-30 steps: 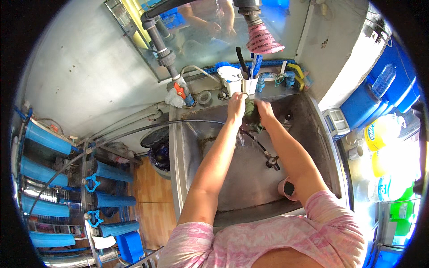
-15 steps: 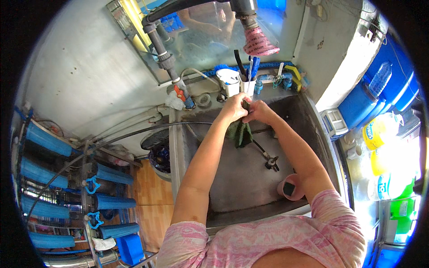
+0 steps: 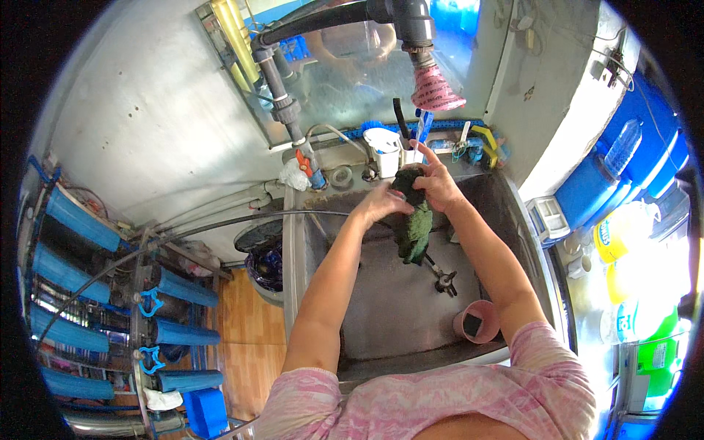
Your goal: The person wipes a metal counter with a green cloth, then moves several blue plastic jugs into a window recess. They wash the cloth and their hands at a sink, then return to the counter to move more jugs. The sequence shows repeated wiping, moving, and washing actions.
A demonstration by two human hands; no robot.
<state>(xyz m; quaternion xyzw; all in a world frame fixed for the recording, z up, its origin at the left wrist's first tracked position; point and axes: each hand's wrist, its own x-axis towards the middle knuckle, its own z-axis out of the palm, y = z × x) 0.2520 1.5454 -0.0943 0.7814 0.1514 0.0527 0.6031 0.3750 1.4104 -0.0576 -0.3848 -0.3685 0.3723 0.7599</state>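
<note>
A dark green cloth (image 3: 416, 231) hangs bunched over the sink, with its lower end drooping. My right hand (image 3: 441, 185) grips its upper part between thumb and fingers, one finger pointing up and away from it. At the cloth's left side is my left hand (image 3: 383, 204), closed against the fabric and slightly blurred. Below the cloth, a hose nozzle with a black handle (image 3: 444, 283) rests on the sink floor. A pink cup (image 3: 484, 331) with a dark piece inside sits in the sink beside my right forearm.
White holders (image 3: 383, 163) with brushes stand on the back ledge of the steel sink (image 3: 367, 323). Overhead is a pipe outlet wrapped in pink (image 3: 434, 89). A black hose (image 3: 242, 218) crosses on the left, above a bin (image 3: 265, 253). Bottles (image 3: 623, 231) stand at right.
My hands have moved apart, and the cloth has opened out and hangs longer between them. My right hand has risen with a finger lifted. The view has shifted slightly.
</note>
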